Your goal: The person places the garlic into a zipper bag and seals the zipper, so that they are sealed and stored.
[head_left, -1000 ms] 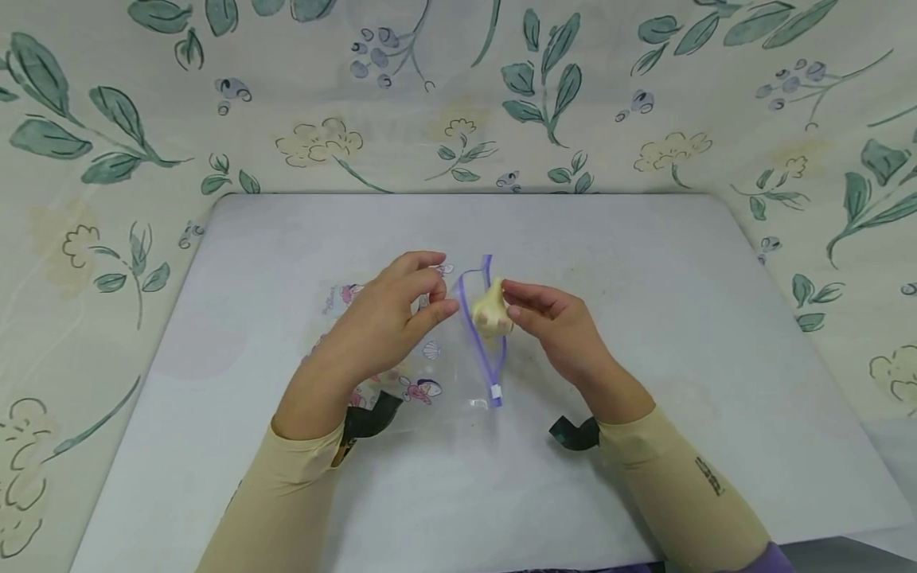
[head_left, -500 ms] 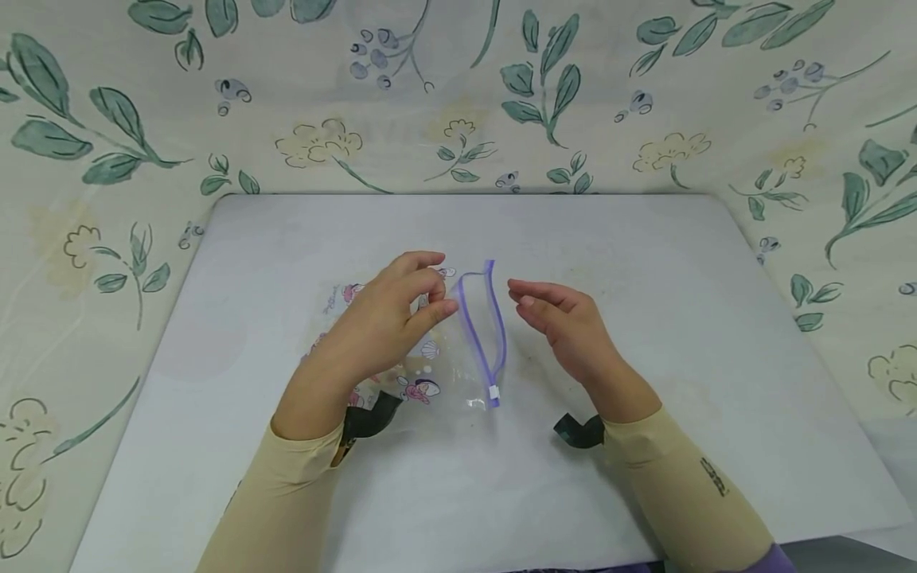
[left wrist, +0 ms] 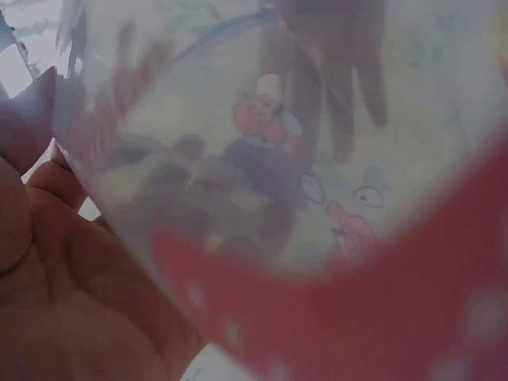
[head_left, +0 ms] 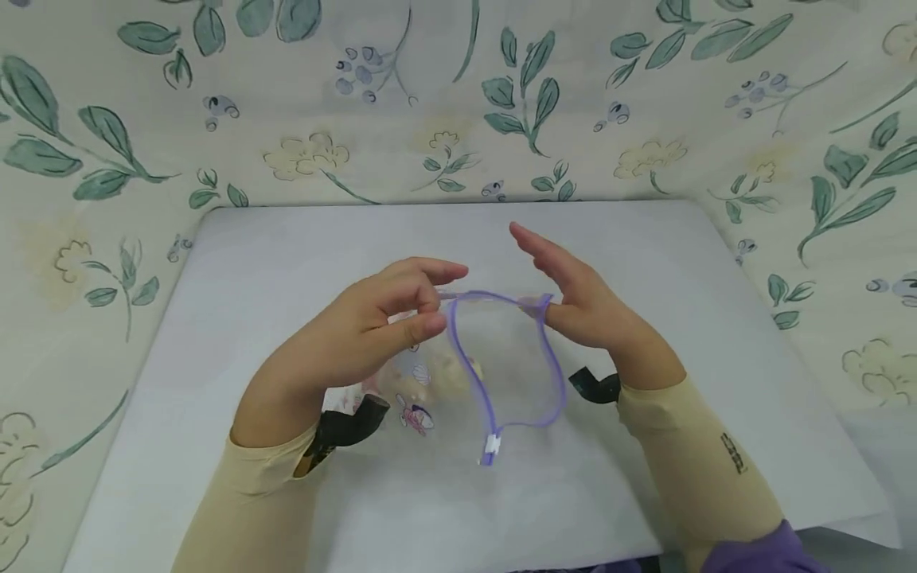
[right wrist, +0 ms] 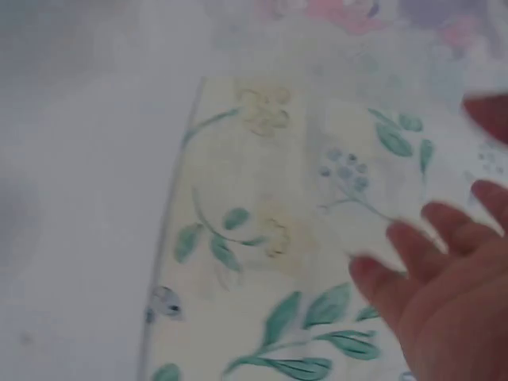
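A clear slider-zip bag (head_left: 419,390) with purple zip edges and pink cartoon prints has its mouth spread wide, facing right. A pale yellow garlic bulb (head_left: 458,372) shows blurred through the plastic, just inside the mouth. My left hand (head_left: 358,326) pinches the bag near the far corner of the mouth between thumb and fingers. In the left wrist view the printed plastic (left wrist: 270,182) hides most of the scene beside the palm (left wrist: 79,294). My right hand (head_left: 587,298) has straight fingers, its thumb touching the right zip edge. The right wrist view shows its fingers (right wrist: 421,254) spread apart.
A white slider (head_left: 492,444) sits at the near end of the zip. The white tabletop (head_left: 401,509) lies under both hands, with a leaf-patterned cloth (head_left: 430,95) behind and beside it. Black curved pieces (head_left: 596,385) stick out at both wrists.
The right hand let go of the garlic bulb, which was at the bag's mouth and now lies inside. That hand moved to the zip edge, and the mouth widened and rose. The view shifted slightly.
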### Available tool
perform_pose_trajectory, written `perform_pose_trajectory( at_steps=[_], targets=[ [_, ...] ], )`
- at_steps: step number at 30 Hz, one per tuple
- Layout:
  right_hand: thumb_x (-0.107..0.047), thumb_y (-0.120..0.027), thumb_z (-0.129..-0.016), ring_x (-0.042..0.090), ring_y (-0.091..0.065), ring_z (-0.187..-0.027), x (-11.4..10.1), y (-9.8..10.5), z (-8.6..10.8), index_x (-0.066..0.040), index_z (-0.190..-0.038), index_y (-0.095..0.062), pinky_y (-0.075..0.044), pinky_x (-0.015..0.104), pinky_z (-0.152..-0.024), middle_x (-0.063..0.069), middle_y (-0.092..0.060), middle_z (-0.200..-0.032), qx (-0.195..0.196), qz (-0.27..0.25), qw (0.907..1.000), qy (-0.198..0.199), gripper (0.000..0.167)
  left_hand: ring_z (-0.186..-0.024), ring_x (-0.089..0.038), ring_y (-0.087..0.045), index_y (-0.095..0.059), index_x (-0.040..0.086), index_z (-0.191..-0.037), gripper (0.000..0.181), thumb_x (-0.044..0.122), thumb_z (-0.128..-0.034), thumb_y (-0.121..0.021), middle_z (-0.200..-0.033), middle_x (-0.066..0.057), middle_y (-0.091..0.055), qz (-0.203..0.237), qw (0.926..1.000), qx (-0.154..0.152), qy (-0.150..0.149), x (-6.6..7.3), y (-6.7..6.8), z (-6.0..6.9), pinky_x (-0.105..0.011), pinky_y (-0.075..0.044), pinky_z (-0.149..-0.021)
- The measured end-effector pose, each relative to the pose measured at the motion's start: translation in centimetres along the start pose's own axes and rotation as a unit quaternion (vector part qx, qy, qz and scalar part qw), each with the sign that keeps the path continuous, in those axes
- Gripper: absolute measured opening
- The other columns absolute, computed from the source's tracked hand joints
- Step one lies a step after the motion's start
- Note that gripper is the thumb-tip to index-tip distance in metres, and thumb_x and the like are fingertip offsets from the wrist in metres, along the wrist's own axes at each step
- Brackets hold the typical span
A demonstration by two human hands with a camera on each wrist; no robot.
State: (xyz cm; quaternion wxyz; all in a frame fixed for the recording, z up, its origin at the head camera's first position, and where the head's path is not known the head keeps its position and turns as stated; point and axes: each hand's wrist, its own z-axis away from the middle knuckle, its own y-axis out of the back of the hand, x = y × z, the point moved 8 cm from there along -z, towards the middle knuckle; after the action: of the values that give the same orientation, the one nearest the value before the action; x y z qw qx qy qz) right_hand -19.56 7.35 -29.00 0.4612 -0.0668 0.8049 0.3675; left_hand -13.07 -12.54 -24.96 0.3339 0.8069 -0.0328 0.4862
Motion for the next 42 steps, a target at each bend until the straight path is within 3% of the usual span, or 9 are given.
perform_pose_trajectory(
  at_steps=[7, 13, 18, 21, 25, 29, 32, 36, 42],
  targets=[
    [0.004, -0.075, -0.085, 0.017, -0.070, -0.111, -3.3, 1.5, 0.1, 0.004, -0.121, -0.068, -0.058, 0.033, -0.093, 0.002, -0.074, -0.121, -0.016, -0.119, 0.9847, 0.126, 0.036, -0.138, -0.030, -0.047, -0.053, 0.009, -0.087, 0.024, 0.024, -0.1043, -0.055, -0.145, -0.012, -0.053, 0.197, 0.9803, 0.009, -0.011, -0.8, 1.8, -1.3, -0.029, -0.050, -0.101],
    [-0.015, -0.077, -0.091, 0.016, -0.071, -0.090, -4.6, 1.5, 0.1, 0.004, -0.104, -0.074, -0.059, 0.028, -0.082, 0.001, -0.077, -0.103, 0.035, -0.114, 0.9779, 0.172, 0.024, -0.130, -0.022, -0.049, -0.052, 0.009, -0.092, 0.022, 0.025, -0.1069, -0.049, -0.138, -0.010, -0.056, 0.190, 0.9791, 0.041, 0.061, -3.8, 2.0, -1.7, -0.027, -0.044, -0.102],
    [-0.018, -0.070, -0.096, 0.006, -0.070, -0.077, -4.6, 2.3, -0.1, 0.011, -0.093, -0.071, -0.059, 0.023, -0.073, -0.009, -0.076, -0.090, 0.135, -0.090, 0.9768, 0.140, 0.029, -0.125, -0.014, -0.058, -0.057, 0.007, -0.108, 0.033, 0.037, -0.1086, -0.042, -0.138, -0.008, -0.058, 0.134, 0.9780, 0.081, 0.138, -4.4, 3.3, -0.8, -0.023, -0.051, -0.097],
    [-0.007, -0.061, -0.100, 0.007, -0.073, -0.075, -4.1, 2.9, -0.4, 0.016, -0.092, -0.067, -0.061, 0.028, -0.072, -0.012, -0.075, -0.086, 0.187, -0.118, 0.9711, 0.089, 0.025, -0.124, -0.021, -0.060, -0.058, 0.004, -0.119, 0.053, 0.052, -0.1059, -0.039, -0.140, -0.009, -0.059, 0.198, 0.9694, 0.114, 0.090, -3.1, 4.6, 1.3, -0.028, -0.055, -0.094],
    [-0.005, -0.051, -0.103, 0.009, -0.072, -0.069, -3.4, 3.8, -0.6, 0.017, -0.094, -0.064, -0.062, 0.030, -0.068, -0.010, -0.074, -0.080, 0.261, -0.138, 0.9551, 0.024, 0.027, -0.129, -0.026, -0.055, -0.061, -0.004, -0.121, 0.058, 0.051, -0.1025, -0.051, -0.138, -0.013, -0.062, 0.258, 0.9561, 0.126, -0.058, -0.1, 5.0, 3.4, -0.028, -0.052, -0.097],
    [-0.010, -0.051, -0.105, 0.009, -0.074, -0.066, -2.8, 4.7, -0.2, 0.012, -0.090, -0.066, -0.062, 0.030, -0.064, -0.008, -0.075, -0.077, 0.324, -0.156, 0.9330, 0.005, 0.030, -0.104, -0.017, -0.066, -0.062, -0.005, -0.123, 0.036, 0.011, -0.0929, -0.073, -0.123, -0.008, -0.068, 0.123, 0.9679, 0.216, -0.036, 0.7, 5.1, 3.9, -0.020, -0.055, -0.086],
    [-0.009, -0.051, -0.104, 0.011, -0.074, -0.067, -2.2, 5.4, 0.1, 0.000, -0.086, -0.069, -0.062, 0.031, -0.067, -0.004, -0.076, -0.078, 0.349, -0.193, 0.9172, 0.006, 0.027, -0.077, -0.010, -0.068, -0.067, -0.002, -0.115, 0.030, -0.002, -0.0870, -0.075, -0.099, 0.002, -0.073, 0.030, 0.9472, 0.315, 0.051, -0.1, 6.0, 4.5, -0.016, -0.057, -0.073],
    [-0.006, -0.056, -0.101, 0.006, -0.069, -0.071, -1.3, 7.1, 0.8, -0.011, -0.081, -0.071, -0.060, 0.024, -0.074, -0.008, -0.073, -0.075, 0.371, -0.179, 0.9111, -0.015, 0.026, -0.068, -0.011, -0.069, -0.073, 0.000, -0.105, 0.017, 0.005, -0.0882, -0.076, -0.077, 0.003, -0.072, 0.009, 0.9096, 0.401, 0.110, -0.9, 7.0, 5.4, -0.018, -0.058, -0.070],
    [-0.009, -0.062, -0.098, 0.005, -0.066, -0.093, -3.6, 10.2, 1.7, 0.002, -0.109, -0.071, -0.052, 0.019, -0.089, -0.002, -0.075, -0.100, 0.389, 0.008, 0.9205, -0.036, 0.018, -0.061, -0.015, -0.070, -0.075, -0.001, -0.084, 0.018, 0.009, -0.0762, -0.088, -0.072, -0.004, -0.074, 0.124, 0.8749, 0.452, 0.122, -1.5, 7.2, 5.1, -0.023, -0.060, -0.065]
  ],
)
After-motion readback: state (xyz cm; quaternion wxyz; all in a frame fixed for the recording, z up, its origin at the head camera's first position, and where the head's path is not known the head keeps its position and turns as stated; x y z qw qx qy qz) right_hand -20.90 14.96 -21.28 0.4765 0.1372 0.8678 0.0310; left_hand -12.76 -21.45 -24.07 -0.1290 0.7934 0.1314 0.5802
